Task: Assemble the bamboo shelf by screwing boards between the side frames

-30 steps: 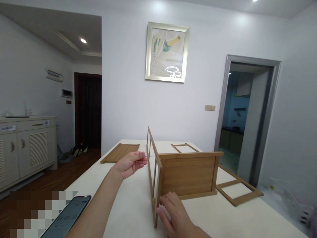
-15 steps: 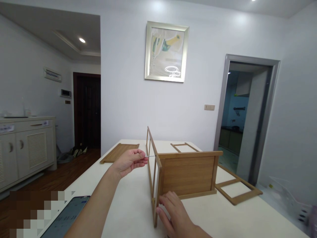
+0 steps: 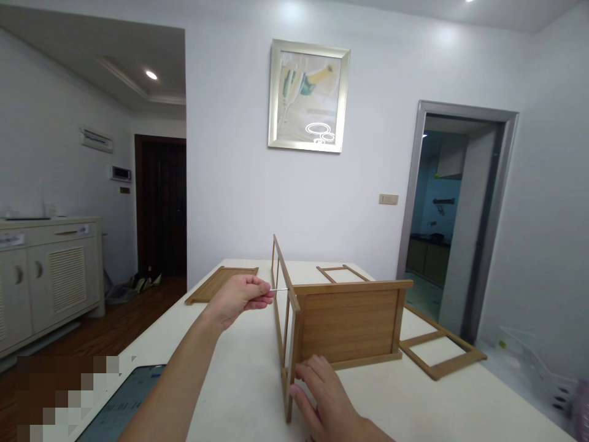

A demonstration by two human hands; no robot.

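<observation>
My left hand (image 3: 243, 299) is closed in a pinch on a thin metal hex key (image 3: 280, 290); my fingers cover its near end. Its tip meets the upper rail of an upright wooden side frame (image 3: 294, 307), where a wooden panel (image 3: 350, 322) joins it at a right angle. Low on the same frame, my right hand (image 3: 324, 396) has its thumb and fingertips against the near end, holding it. The panel stands on its long edge, with a rail along its top and another along its bottom.
A white table (image 3: 230, 380) bears everything. A slatted wooden panel (image 3: 209, 288) lies at far left, an open wooden frame (image 3: 343, 274) at the back, and another frame (image 3: 442, 347) at right. A phone (image 3: 124, 399) showing a timer lies beside my left forearm.
Both hands and the wooden parts stay almost where they were. My left fingers show only a very slight shift around the hex key. The view has moved a touch.
</observation>
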